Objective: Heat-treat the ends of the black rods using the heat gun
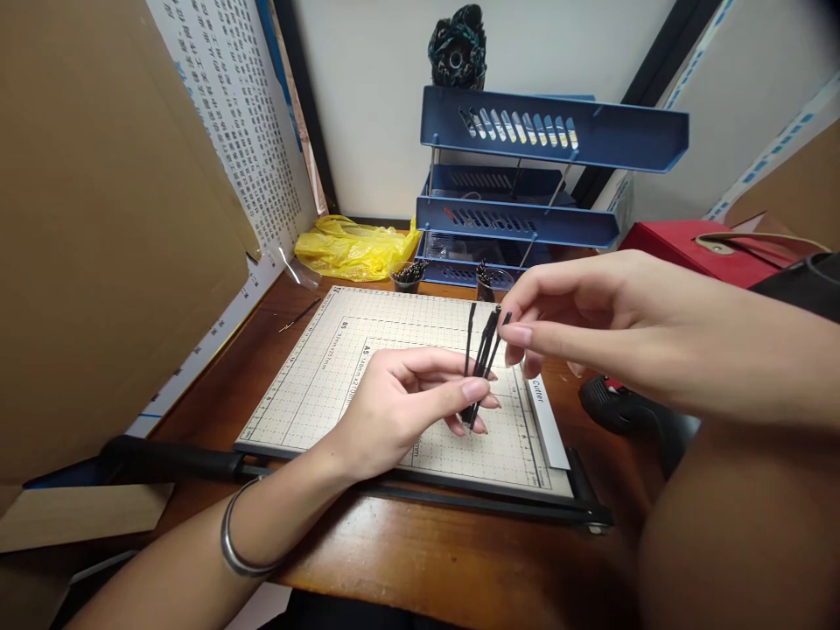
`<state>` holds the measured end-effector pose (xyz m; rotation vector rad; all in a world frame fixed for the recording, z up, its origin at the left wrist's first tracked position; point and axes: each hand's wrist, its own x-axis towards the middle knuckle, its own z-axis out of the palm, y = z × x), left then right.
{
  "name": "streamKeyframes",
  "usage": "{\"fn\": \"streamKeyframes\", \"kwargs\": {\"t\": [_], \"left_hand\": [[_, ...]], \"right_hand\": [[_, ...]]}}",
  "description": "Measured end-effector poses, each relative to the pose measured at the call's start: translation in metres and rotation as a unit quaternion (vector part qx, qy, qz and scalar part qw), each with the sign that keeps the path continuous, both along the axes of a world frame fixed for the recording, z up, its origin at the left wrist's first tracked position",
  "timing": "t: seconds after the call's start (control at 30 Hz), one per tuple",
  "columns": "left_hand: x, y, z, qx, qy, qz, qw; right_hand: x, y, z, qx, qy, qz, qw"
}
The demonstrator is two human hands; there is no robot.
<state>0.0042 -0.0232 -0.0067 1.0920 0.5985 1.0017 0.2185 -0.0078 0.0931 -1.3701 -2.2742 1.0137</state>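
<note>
My left hand (407,394) is closed in a pinch round the lower ends of several thin black sticks (482,350), which stand upright above a gridded paper cutter board (328,385). My right hand (591,315) reaches in from the right, its thumb and forefinger pinched on the top ends of the same sticks. A metal bangle (240,542) sits on my left wrist. The cutter's black handle (164,459) lies along the board's near edge to the left.
A blue stacked letter tray (544,175) stands at the back, with two small cups of black sticks (408,276) before it. A yellow plastic bag (351,249) lies at the back left. Cardboard (98,219) leans on the left; a red box (696,249) sits right.
</note>
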Motion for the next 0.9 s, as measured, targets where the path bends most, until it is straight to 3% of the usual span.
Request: {"fn": "streamKeyframes", "kwargs": {"t": [0.53,0.9], "left_hand": [[-0.0023,-0.0010,0.0033,0.022,0.013,0.000,1.000],[-0.0011,-0.0042,0.0019,-0.016,-0.037,-0.053,0.998]], "right_hand": [[0.0053,-0.0024,0.0012,0.004,0.012,0.009,1.000],[-0.0005,-0.0032,0.0039,-0.016,0.016,0.015,1.000]]}}
